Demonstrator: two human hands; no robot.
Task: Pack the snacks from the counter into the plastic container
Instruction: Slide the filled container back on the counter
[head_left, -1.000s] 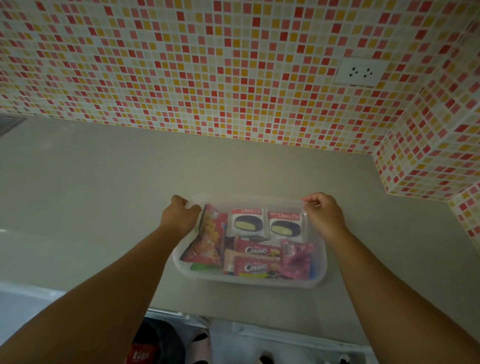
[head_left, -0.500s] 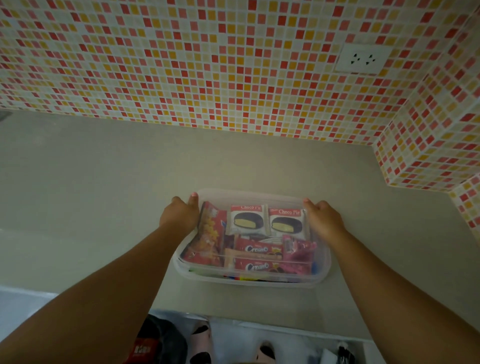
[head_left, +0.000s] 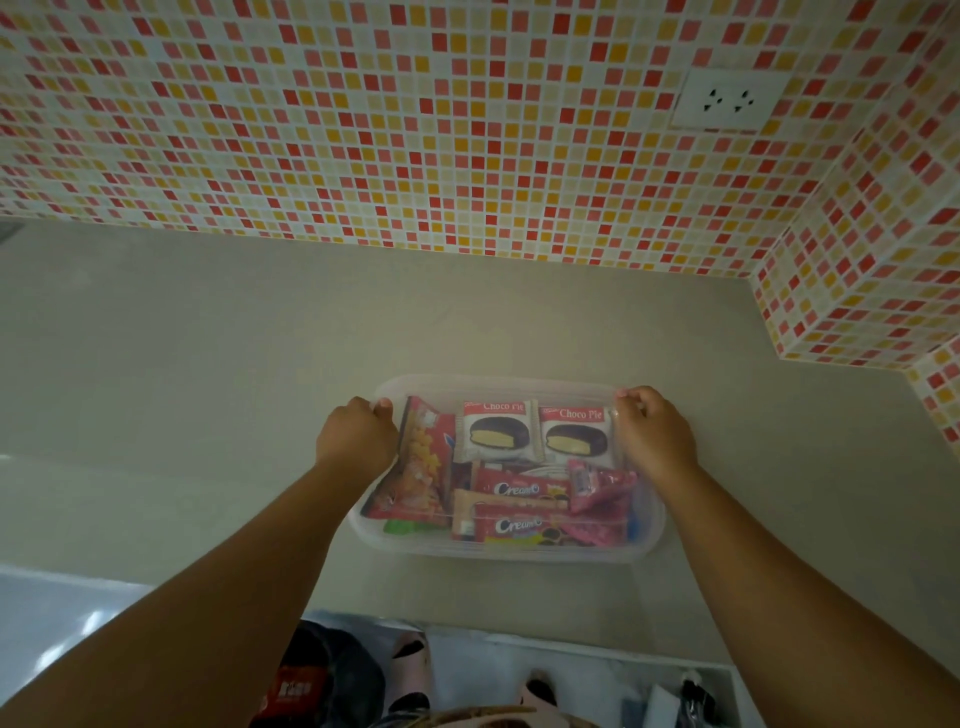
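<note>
A clear plastic container (head_left: 652, 530) sits on the grey counter, with a translucent lid (head_left: 498, 387) lying over it. Inside are two Choco Pie packs (head_left: 497, 431), Cream-O biscuit packs (head_left: 514, 488), an orange-red chip bag (head_left: 421, 462) and pink wrappers (head_left: 597, 483). My left hand (head_left: 356, 434) grips the lid's far left corner, fingertips curled over the edge. My right hand (head_left: 654, 431) grips the far right corner the same way.
Mosaic tile walls (head_left: 467, 156) close the counter at the back and right, with a white socket (head_left: 727, 98) high on the right. The counter's front edge (head_left: 519, 631) runs below the container; feet and floor items show beneath it.
The lid has come down flatter over the container. Both hands have shifted slightly outward along the far corners, fingertips now curled over the rim.
</note>
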